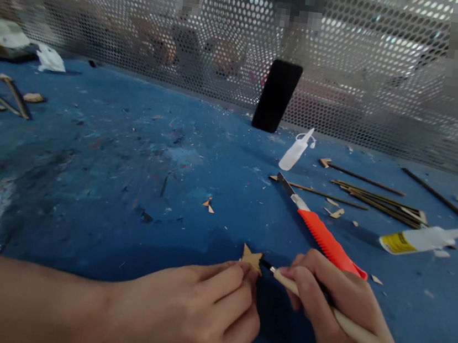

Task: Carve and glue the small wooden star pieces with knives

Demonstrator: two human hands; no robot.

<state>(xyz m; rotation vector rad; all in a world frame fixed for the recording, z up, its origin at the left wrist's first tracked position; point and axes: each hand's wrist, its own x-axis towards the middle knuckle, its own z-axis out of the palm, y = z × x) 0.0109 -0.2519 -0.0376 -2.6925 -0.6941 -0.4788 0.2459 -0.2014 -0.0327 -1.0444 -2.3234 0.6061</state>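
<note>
Between the closed fingertips of my left hand point(212, 308) is a small tan star point(252, 259), perhaps wood or card, its lower part hidden by the fingers. My right hand point(329, 309) is closed round the pale wooden handle of a slim paintbrush point(282, 281) with a metal collar and dark tip. That tip meets or nearly meets the star's right edge; contact cannot be made out. Just beyond the right hand lies a craft knife point(323, 236) with an orange-red handle and its blade out.
A white squeeze bottle point(293, 153) and a yellow-labelled one point(416, 239) lie on the blue table point(105, 190). Thin sticks point(379, 201) and scraps are at right; more sticks point(13, 95) at left. A phone point(278, 96) leans against a perforated metal screen point(228, 43).
</note>
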